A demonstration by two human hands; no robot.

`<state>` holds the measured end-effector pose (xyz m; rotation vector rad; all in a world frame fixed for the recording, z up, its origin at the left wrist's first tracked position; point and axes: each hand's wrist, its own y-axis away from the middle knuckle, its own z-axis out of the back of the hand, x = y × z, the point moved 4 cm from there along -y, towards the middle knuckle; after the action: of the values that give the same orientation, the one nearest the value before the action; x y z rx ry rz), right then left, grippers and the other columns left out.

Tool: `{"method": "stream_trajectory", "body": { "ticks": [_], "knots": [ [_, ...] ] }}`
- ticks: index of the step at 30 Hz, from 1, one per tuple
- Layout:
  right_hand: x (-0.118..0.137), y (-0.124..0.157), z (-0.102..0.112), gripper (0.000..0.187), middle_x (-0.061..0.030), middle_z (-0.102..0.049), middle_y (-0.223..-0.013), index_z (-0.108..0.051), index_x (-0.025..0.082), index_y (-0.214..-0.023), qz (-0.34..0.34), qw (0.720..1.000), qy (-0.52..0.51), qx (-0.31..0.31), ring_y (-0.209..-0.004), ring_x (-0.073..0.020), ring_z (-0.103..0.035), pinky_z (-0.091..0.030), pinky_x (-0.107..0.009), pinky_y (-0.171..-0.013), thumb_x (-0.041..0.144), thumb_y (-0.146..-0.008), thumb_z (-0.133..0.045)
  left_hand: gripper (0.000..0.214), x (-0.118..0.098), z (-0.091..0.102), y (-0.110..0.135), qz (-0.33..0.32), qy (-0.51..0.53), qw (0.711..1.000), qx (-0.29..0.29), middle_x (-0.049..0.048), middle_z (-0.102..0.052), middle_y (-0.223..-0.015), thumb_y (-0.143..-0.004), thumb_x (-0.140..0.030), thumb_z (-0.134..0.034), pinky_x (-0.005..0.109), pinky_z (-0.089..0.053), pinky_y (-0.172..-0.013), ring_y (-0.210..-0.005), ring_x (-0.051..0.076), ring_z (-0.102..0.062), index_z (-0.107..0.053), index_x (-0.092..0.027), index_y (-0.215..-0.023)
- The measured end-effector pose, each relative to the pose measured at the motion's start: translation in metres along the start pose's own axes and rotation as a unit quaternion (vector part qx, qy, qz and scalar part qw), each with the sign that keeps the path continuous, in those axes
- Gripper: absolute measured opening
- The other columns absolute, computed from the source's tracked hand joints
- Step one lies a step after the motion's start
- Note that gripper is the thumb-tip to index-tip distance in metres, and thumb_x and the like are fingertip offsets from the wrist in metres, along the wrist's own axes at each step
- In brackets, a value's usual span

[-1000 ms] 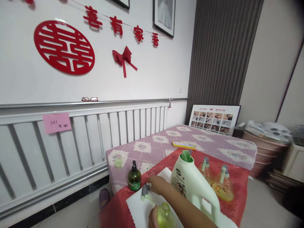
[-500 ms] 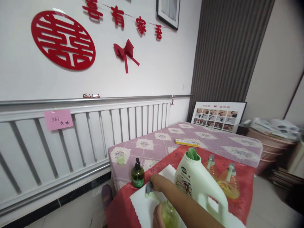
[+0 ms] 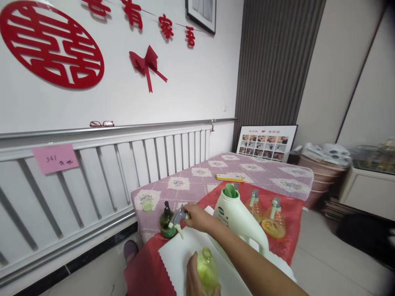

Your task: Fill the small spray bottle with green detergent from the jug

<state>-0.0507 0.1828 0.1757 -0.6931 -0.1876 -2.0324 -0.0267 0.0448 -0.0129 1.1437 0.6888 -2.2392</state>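
Observation:
My left hand (image 3: 194, 279) is wrapped round an open-topped clear bottle (image 3: 207, 267) of yellow-green liquid, low in the view over a white mat (image 3: 179, 255). My right hand (image 3: 197, 218) reaches across from the right and pinches a grey pump head (image 3: 179, 215) with pale green parts. This head is above the mat, apart from the bottle, and partly covers a dark green pump bottle (image 3: 167, 218). To the right of my hand stands a large pale green jug (image 3: 237, 213) with a green spout in its mouth; my forearm hides its lower part.
Two bottles of orange-yellow liquid with grey pump heads, a nearer bottle (image 3: 274, 224) and a farther one (image 3: 254, 207), stand on the red cloth (image 3: 291, 218). A yellow-edged box (image 3: 229, 177) and a small green cap (image 3: 147, 205) lie on the patterned tablecloth (image 3: 200, 172). A radiator (image 3: 138, 158) lines the wall.
My right hand has raised the pump head off the mat to in front of the dark green bottle. The bottle in my left hand shows more fully. The camera has turned right.

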Motion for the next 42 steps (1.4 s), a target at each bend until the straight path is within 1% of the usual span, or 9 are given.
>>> {"method": "stream_trajectory", "body": {
  "ticks": [2,5,9,16,21,30,33,36,42],
  "knots": [
    [0.013,0.013,0.025,0.014,0.0003,-0.064,-0.093,-0.064,0.02,-0.088,0.018,0.996,-0.063,-0.065,-0.084,-0.0155,-0.058,-0.049,-0.032,-0.081,0.021,-0.082,-0.076,0.098,0.003,-0.002,0.0,-0.011,0.006,1.0,-0.016,0.0245,-0.055,-0.154,-0.055,-0.013,-0.067,0.041,-0.042,-0.124,-0.146,0.035,-0.051,-0.036,-0.012,-0.148],
    [0.024,0.035,0.056,0.018,0.006,-0.05,-0.078,-0.054,0.023,-0.082,0.023,0.976,-0.166,-0.138,-0.073,-0.0126,-0.048,-0.041,-0.027,-0.069,0.027,-0.08,-0.072,0.097,0.006,-0.003,0.001,-0.028,0.001,0.999,-0.041,0.0265,-0.056,-0.152,-0.056,-0.016,-0.066,0.04,-0.043,-0.124,-0.145,0.035,-0.053,-0.036,-0.007,-0.148],
    [0.023,0.058,0.069,0.025,0.0092,-0.037,-0.07,-0.049,0.026,-0.087,0.014,0.942,-0.286,-0.175,-0.064,-0.0114,-0.041,-0.037,-0.026,-0.061,0.043,-0.082,-0.067,0.093,0.006,-0.002,0.002,-0.034,-0.008,0.998,-0.058,0.025,-0.057,-0.151,-0.057,-0.015,-0.066,0.039,-0.045,-0.123,-0.144,0.035,-0.054,-0.04,-0.006,-0.146],
    [0.01,0.08,0.056,0.036,0.0097,-0.038,-0.066,-0.048,0.026,-0.087,-0.019,0.901,-0.388,-0.192,-0.063,-0.0122,-0.039,-0.035,-0.027,-0.06,0.052,-0.076,-0.07,0.091,0.003,0.003,0.004,-0.052,-0.008,0.997,-0.061,0.0226,-0.056,-0.152,-0.062,-0.009,-0.064,0.041,-0.041,-0.125,-0.145,0.033,-0.053,-0.032,-0.01,-0.148],
    [-0.002,0.086,0.044,0.033,0.0104,-0.036,-0.065,-0.051,0.025,-0.081,-0.041,0.898,-0.393,-0.193,-0.061,-0.0117,-0.037,-0.031,-0.027,-0.06,0.046,-0.073,-0.075,0.087,0.002,0.005,0.004,-0.054,0.003,0.997,-0.052,0.025,-0.054,-0.152,-0.065,-0.01,-0.063,0.045,-0.039,-0.126,-0.146,0.035,-0.052,-0.033,-0.008,-0.147],
    [-0.024,0.103,-0.001,0.026,0.0093,-0.036,-0.065,-0.05,0.026,-0.072,-0.071,0.893,-0.401,-0.19,-0.062,-0.0131,-0.035,-0.03,-0.029,-0.063,0.039,-0.069,-0.073,0.09,0.005,0.003,0.002,-0.057,0.013,0.997,-0.058,0.026,-0.057,-0.149,-0.061,-0.016,-0.062,0.049,-0.048,-0.119,-0.141,0.039,-0.056,-0.036,-0.006,-0.147],
    [-0.027,0.109,-0.011,0.023,0.0075,-0.04,-0.068,-0.053,0.025,-0.071,-0.066,0.89,-0.414,-0.179,-0.067,-0.0144,-0.04,-0.034,-0.03,-0.066,0.038,-0.068,-0.072,0.086,0.009,-0.002,0.002,-0.04,0.028,0.997,-0.054,0.0284,-0.057,-0.148,-0.062,-0.018,-0.061,0.053,-0.047,-0.119,-0.141,0.041,-0.055,-0.036,-0.006,-0.144],
    [-0.025,0.113,-0.019,0.02,0.0033,-0.054,-0.075,-0.061,0.022,-0.076,-0.05,0.888,-0.435,-0.142,-0.074,-0.0174,-0.051,-0.042,-0.032,-0.072,0.039,-0.071,-0.071,0.085,0.01,-0.004,0.002,-0.022,0.035,0.998,-0.056,0.0307,-0.053,-0.15,-0.062,-0.017,-0.062,0.055,-0.046,-0.12,-0.142,0.042,-0.053,-0.037,-0.007,-0.142],
    [-0.024,0.122,-0.027,0.02,0.0003,-0.065,-0.083,-0.066,0.023,-0.084,-0.042,0.881,-0.458,-0.115,-0.084,-0.0206,-0.06,-0.049,-0.034,-0.08,0.039,-0.074,-0.074,0.086,0.005,0.001,0.001,-0.035,0.052,0.996,-0.057,0.0286,-0.054,-0.152,-0.059,-0.017,-0.062,0.047,-0.044,-0.123,-0.144,0.04,-0.052,-0.043,-0.007,-0.142]
  ]
}}
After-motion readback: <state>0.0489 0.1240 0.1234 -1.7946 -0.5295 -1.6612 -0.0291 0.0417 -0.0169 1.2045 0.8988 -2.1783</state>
